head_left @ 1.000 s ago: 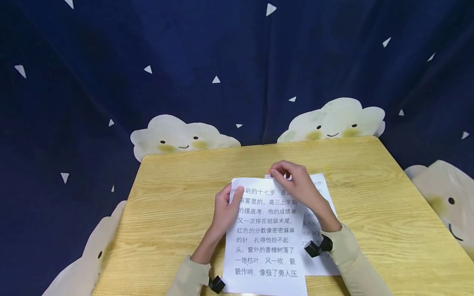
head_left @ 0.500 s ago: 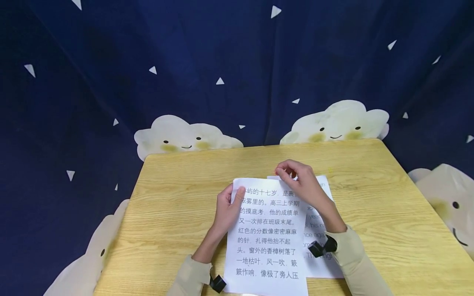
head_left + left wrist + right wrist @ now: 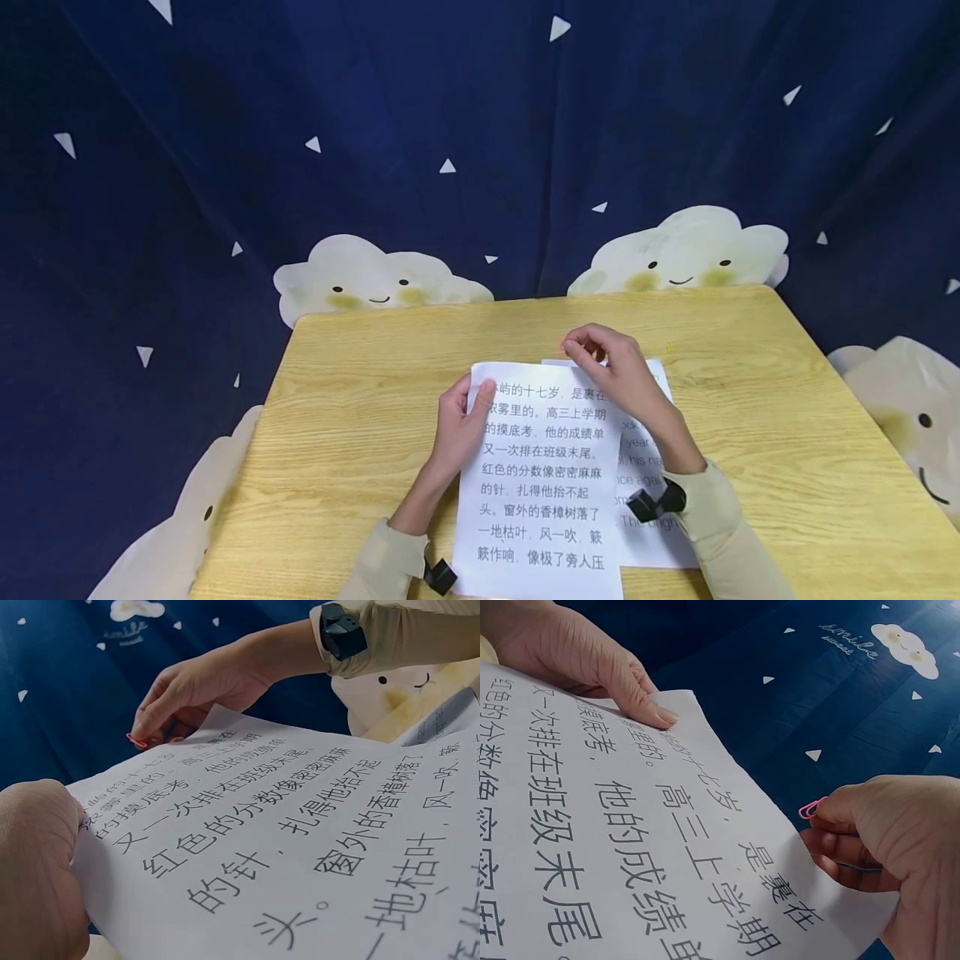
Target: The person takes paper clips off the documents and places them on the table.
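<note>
Fingers [image 3: 836, 806] of the right hand [image 3: 919, 847] pinch a pink paper clip [image 3: 810, 809], which pokes out at their tips, near the top edge of a printed sheet [image 3: 540, 500]. To the left of those fingers, the left hand [image 3: 460, 425] grips this sheet by its upper left corner, thumb on the printed face. Back from the right fingers, toward the wrist, a second sheet [image 3: 648, 537] shows, partly covered by the first. Beyond both hands' fingers are bare table [image 3: 420, 333] and a blue curtain [image 3: 375, 125].

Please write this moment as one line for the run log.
left hand: grips Chinese-text sheet | right hand: pinches pink paper clip near that sheet's top edge | English-text sheet: partly covered
</note>
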The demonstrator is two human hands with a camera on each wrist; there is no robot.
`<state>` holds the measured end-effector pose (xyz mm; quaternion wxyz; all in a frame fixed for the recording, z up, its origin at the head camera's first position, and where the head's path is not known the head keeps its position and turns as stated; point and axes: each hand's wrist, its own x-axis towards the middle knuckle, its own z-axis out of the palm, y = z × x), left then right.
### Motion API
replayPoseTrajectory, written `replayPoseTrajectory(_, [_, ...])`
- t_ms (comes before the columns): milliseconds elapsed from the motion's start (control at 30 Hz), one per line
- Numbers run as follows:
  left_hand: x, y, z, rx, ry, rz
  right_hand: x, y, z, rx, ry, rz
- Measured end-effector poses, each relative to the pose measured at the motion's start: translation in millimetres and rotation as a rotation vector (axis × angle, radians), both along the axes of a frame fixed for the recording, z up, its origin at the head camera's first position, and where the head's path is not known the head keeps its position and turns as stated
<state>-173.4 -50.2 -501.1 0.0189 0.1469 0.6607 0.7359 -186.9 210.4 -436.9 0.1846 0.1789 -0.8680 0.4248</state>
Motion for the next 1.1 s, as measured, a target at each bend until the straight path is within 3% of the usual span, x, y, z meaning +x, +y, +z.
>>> replayPoseTrajectory(1100, [-4.1, -7.0, 1.5, 0.009, 0.026, 0.010, -3.3, 7.1, -2.1, 0.012, -0.020, -0.018])
